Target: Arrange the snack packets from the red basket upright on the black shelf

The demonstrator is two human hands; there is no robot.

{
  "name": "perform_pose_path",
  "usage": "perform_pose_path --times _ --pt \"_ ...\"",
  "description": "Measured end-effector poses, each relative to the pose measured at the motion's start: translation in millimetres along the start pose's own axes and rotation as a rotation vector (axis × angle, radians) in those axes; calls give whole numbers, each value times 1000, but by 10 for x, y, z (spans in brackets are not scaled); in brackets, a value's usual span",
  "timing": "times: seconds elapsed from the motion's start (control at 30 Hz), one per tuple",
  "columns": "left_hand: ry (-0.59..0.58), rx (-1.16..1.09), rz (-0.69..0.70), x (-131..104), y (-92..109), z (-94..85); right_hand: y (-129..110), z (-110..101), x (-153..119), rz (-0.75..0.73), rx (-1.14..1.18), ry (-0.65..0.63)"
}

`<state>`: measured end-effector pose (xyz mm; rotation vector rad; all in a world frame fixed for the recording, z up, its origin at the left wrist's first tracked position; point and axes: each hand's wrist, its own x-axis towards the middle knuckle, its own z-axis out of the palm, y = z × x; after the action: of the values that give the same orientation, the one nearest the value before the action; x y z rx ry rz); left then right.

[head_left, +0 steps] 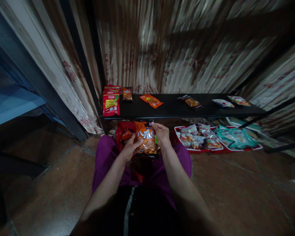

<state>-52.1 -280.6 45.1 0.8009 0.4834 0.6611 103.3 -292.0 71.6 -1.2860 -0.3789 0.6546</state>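
Between my hands, in front of my knees, is an orange and black snack bag (147,141) with its printed front facing me. My left hand (130,147) grips its left side, thumb across the front. At the upper right edge, my right hand (161,133) pinches the bag. Behind and left of it a red basket (119,131) holds more orange packets, partly covered by the bag and my left hand. Just above, on the black shelf (135,113), a smaller bag (127,94) of similar orange and black print stands beside several red snack packets (111,104).
Farther right on the shelf lie an orange packet (151,100), a dark brown packet (190,102) and two whitish packets (223,103). Red and white baskets (211,150) on the floor hold small packets and green packets (236,137). Black shelf posts and a patterned curtain (137,49) stand behind.
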Motion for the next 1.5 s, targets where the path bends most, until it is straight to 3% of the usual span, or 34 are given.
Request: perform_pose_path --times 0.2,0.3,0.5,0.63,1.2,1.5 --pt "13 -28 -16 67 -44 -55 13 -13 55 3 -32 3" --pt "48 -33 21 97 -62 -68 17 -38 36 26 -47 -59" --pt "252 -37 55 120 13 -35 54 -90 -153 199 -108 -173" --pt "351 -54 84 171 78 -12 114 -127 -285 227 -85 -265" --pt "387 -76 197 390 188 5 160 -110 -423 302 84 -381" --pt "449 -83 186 447 201 7 250 -104 -395 184 21 -372"
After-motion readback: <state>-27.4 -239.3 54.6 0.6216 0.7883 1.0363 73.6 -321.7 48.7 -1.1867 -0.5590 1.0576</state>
